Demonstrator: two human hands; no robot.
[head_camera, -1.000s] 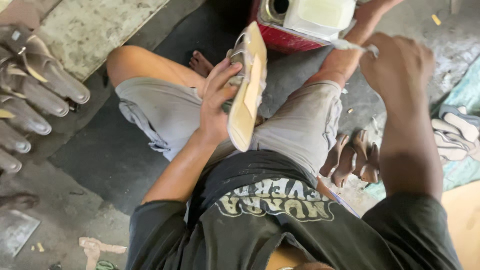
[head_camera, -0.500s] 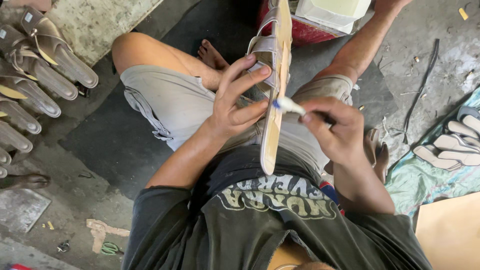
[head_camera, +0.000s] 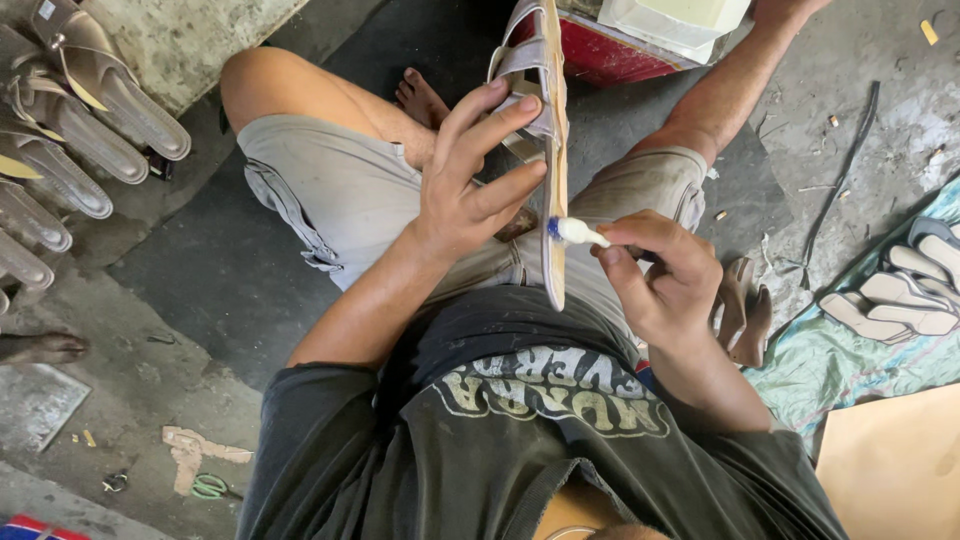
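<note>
At the centre of the grip, the left hand (head_camera: 468, 195) clamps an unfinished sandal (head_camera: 545, 150) edge-on: fingers spread across the strap side, thumb hidden behind the sole. The sandal stands nearly upright above the lap, its thin tan sole edge turned toward the camera and its grey straps (head_camera: 520, 65) facing left. The left forearm rises from the lower left, with the wrist bent slightly back.

Just right of the sole edge, the right hand (head_camera: 655, 275) pinches a small brush (head_camera: 575, 232) between thumb and curled fingers. The white brush head with a blue tip touches the sole edge at its lower part. The right wrist is flexed, and the forearm runs down toward the lower right.

Below both hands sit grey shorts (head_camera: 370, 215) and a dark printed shirt (head_camera: 520, 440). Beyond the top of the sandal stands a red container (head_camera: 620, 55) carrying a pale tub (head_camera: 680, 20). Well apart to the left, a row of finished sandals (head_camera: 75, 110) lies on the concrete floor (head_camera: 180, 290). Well apart to the right, more soles (head_camera: 900, 290) rest on a teal cloth (head_camera: 820, 360). Near the right thigh lies a brown strap piece (head_camera: 745, 310). Green scissors (head_camera: 208, 487) lie on the floor at the lower left.
</note>
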